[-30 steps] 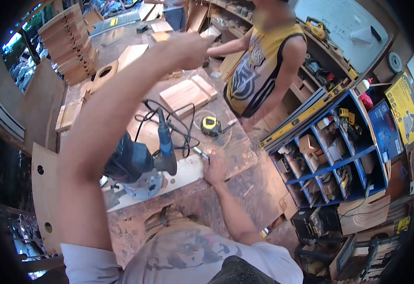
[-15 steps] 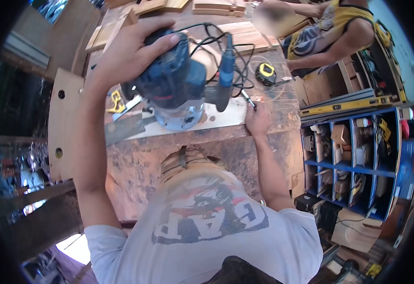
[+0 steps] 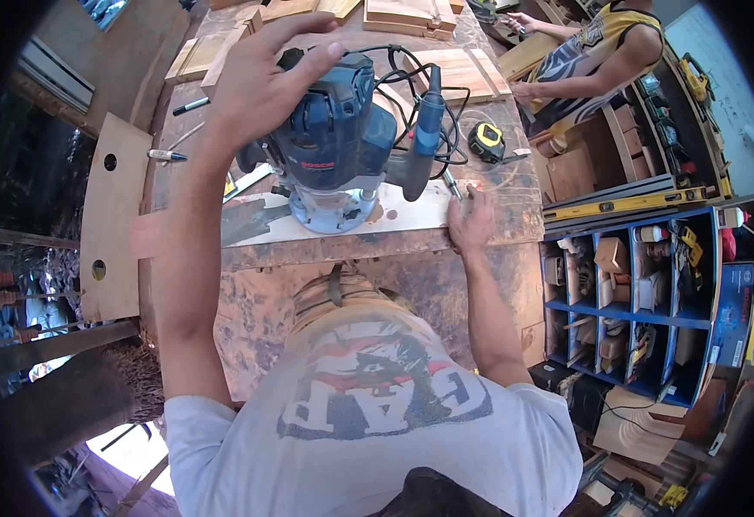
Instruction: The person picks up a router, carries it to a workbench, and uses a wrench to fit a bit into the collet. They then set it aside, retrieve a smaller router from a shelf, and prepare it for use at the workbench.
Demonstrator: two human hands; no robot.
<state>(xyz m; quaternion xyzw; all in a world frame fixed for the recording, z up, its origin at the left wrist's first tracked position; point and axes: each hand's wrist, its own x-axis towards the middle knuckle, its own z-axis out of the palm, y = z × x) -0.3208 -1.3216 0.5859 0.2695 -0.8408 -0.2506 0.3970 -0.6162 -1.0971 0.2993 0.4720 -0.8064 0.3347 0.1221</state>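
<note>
Draping spread fingers over the router (image 3: 334, 142), the left hand (image 3: 256, 86) is likely risking a tip toward the right hand (image 3: 472, 222), pressing the board (image 3: 403, 220) with fingers together.

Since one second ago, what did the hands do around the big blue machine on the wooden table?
The left hand came down from the air and now lies, fingers spread, on top of the blue electric router. The router stayed standing on the pale flat wooden board, and the right hand stayed pressed on one end of that board.
</note>
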